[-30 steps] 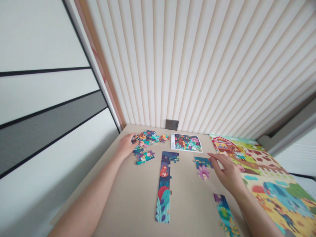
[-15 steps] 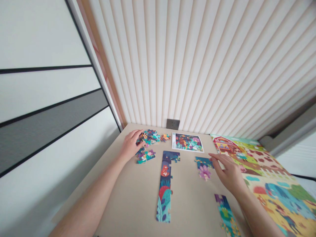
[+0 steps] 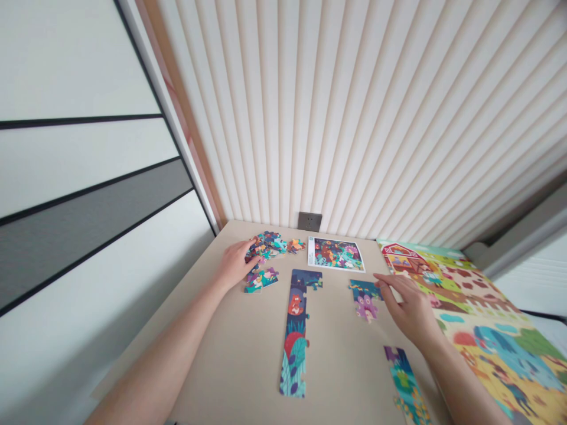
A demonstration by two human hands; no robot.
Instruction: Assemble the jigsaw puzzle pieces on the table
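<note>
My left hand (image 3: 234,267) reaches to the edge of a heap of loose puzzle pieces (image 3: 272,243), its thumb and forefinger apart around some of them. Whether a piece is touched between them is hard to make out. Just below lies a small cluster of puzzle pieces (image 3: 262,280). On the right, my right hand (image 3: 405,304) rests with fingers stretched out at the right end of a joined section with a purple creature (image 3: 366,304), partly covering it. Between the hands, a long joined strip with a fox (image 3: 294,336) runs toward me, bending right at its far end.
A printed reference picture (image 3: 336,255) lies toward the back of the table (image 3: 241,348). Another joined strip with a frog (image 3: 403,378) sits near my right forearm. A farm-scene puzzle (image 3: 487,330) covers the right side. Behind stands a ribbed wall with a dark socket (image 3: 309,221).
My left hand has lowered into the heap's edge, and the dark piece that stood tilted between its fingers no longer shows raised. My right hand stays where it was.
</note>
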